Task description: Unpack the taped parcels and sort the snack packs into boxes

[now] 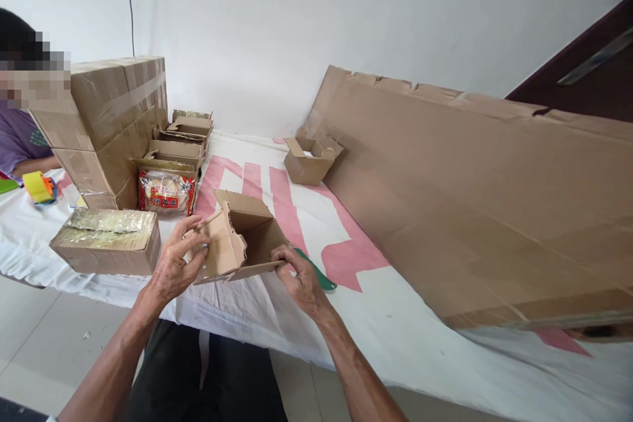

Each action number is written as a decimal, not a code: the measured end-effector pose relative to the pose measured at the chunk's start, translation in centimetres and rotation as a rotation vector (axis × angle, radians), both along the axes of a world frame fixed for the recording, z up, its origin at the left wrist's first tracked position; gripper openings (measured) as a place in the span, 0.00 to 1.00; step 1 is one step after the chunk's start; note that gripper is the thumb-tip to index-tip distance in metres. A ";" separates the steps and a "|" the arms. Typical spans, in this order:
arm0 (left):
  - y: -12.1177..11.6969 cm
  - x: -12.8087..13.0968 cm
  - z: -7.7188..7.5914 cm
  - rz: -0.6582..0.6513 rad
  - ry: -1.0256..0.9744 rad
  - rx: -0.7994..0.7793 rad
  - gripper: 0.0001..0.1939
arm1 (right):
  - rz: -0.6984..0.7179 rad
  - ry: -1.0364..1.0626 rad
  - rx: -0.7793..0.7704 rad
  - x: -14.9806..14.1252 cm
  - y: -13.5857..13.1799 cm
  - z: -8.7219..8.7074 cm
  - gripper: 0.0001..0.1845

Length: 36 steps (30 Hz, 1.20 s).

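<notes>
A small cardboard box (264, 241) with its flaps up is tilted near the table's front edge. At its left side, my left hand (180, 254) has curled fingers and thumb against a folded-out flap. My right hand (299, 277) grips the near right rim, fingertips just inside the box and thumb outside. Part of a flat green object (319, 270) shows behind my right hand; I cannot make out what it is. To the left lies a taped cardboard box (106, 237), and behind it a red-and-clear food packet (167, 194) leans against several open boxes (175, 148).
Taped boxes (106, 105) are stacked at the left, beside a person in a purple sleeve (22, 145). A yellow tape roll (37, 186) sits near them. An open box (311, 161) stands farther back. A large cardboard carton (469, 211) fills the right side.
</notes>
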<state>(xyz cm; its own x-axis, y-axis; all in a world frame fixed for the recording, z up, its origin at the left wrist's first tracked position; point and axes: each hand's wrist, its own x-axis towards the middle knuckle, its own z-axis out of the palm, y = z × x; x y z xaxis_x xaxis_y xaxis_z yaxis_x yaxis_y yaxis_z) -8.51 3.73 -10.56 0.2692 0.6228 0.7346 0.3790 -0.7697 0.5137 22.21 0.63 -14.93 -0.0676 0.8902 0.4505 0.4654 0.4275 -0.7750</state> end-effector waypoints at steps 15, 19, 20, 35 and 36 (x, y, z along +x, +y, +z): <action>-0.4 -0.1 0.8 -0.005 0.002 -0.011 0.06 | -0.004 -0.005 -0.003 -0.1 -0.2 0.4 0.03; -0.4 0.0 0.8 0.001 -0.020 0.000 0.06 | -0.003 -0.002 -0.006 0.0 -0.2 0.3 0.03; -0.4 0.0 0.7 0.004 -0.026 -0.001 0.06 | -0.005 0.000 -0.006 0.0 -0.2 0.2 0.03; -0.3 -0.5 0.5 0.026 -0.082 -0.124 0.08 | -0.009 -0.005 -0.004 -0.1 -0.1 0.1 0.04; -0.3 -0.6 0.5 0.021 -0.091 -0.140 0.08 | -0.009 -0.007 -0.003 -0.1 -0.1 0.1 0.04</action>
